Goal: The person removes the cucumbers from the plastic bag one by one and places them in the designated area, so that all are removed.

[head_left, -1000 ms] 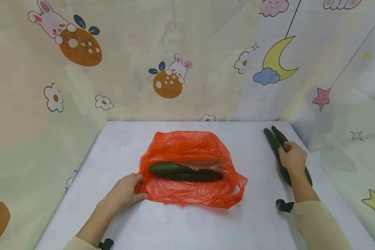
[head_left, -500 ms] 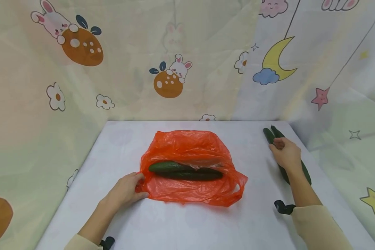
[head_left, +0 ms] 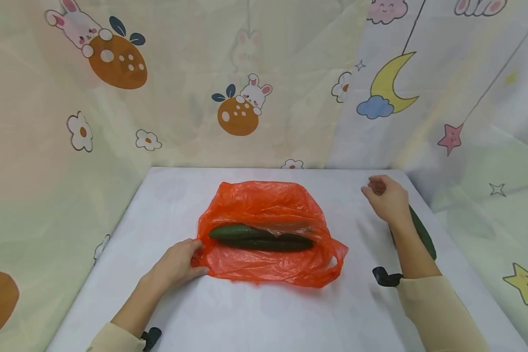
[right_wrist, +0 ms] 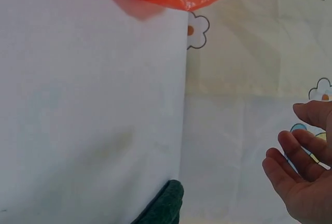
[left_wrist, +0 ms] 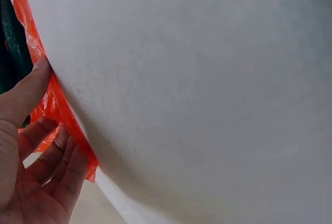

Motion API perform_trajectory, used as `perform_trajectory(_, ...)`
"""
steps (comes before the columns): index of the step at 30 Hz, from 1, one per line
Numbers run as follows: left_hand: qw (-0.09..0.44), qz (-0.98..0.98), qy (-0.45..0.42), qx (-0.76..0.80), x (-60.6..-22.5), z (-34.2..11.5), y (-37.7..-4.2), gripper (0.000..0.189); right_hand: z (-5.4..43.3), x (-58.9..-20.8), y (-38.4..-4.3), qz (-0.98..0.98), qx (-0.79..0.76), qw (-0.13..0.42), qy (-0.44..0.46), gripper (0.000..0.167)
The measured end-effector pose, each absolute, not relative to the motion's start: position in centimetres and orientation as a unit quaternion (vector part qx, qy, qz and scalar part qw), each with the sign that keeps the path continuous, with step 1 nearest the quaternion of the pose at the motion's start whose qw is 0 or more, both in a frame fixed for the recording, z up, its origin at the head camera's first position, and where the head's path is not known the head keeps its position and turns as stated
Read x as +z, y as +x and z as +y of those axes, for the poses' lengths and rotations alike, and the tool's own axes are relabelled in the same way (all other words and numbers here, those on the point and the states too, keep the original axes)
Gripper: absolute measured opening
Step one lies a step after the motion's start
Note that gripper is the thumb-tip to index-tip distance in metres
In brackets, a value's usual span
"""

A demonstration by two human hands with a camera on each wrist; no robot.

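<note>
Dark green cucumbers (head_left: 239, 232) lie side by side at the orange-red plastic bag (head_left: 264, 200), partly overlapped by its film. My left hand (head_left: 176, 264) touches the bag's left edge. In the left wrist view, its thumb (left_wrist: 33, 86) and loosely bent fingers stand apart along the plastic. My right hand (head_left: 388, 200) hovers at the far right of the table with fingers slightly curved and nothing between them. Beneath it lies another cucumber (head_left: 422, 234); a second there is mostly hidden by the forearm. The right wrist view shows a cucumber end (right_wrist: 163, 203) beside the hand.
The white table (head_left: 255, 318) carries the bag in its middle. A printed cloth curtain (head_left: 171, 98) rises behind and on both sides. Black wrist mounts (head_left: 386, 276) stick out by the sleeves. A bag handle loop (head_left: 336, 259) lies to the right.
My right hand has moved up and left along the right-hand cucumbers, lifting away from them with nothing held. My left hand stays at the bag's edge.
</note>
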State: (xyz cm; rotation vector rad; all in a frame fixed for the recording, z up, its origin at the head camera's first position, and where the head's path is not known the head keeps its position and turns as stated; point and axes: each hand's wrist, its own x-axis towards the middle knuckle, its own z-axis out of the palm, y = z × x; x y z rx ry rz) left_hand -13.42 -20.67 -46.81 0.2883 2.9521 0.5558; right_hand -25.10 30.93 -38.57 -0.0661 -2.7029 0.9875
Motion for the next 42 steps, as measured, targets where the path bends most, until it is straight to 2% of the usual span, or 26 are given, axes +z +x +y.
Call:
perform_trajectory(12, 0.068, 0.976, 0.094, 0.187, -46.7, -20.7, -13.6, 0.058, 27.2, -35.6, -24.0, -0.911, 0.397, 0.108, 0.024, 0.055)
perform_trajectory(28, 0.068, 0.977, 0.093, 0.179, -46.6, -20.6, -13.4, 0.059, 22.1, -32.6, -23.4, -0.902, 0.389, 0.144, 0.124, 0.036)
perform_trajectory(37, 0.068, 0.977, 0.089, 0.18, -46.5, -20.9, -13.4, 0.06, 19.0, -31.7, -23.3, -0.897, 0.389, 0.114, 0.178, 0.031)
perform_trajectory(42, 0.065, 0.977, 0.09, 0.18, -46.7, -20.5, -13.3, 0.06, 17.8, -32.2, -23.4, -0.895, 0.382, 0.078, 0.216, 0.031)
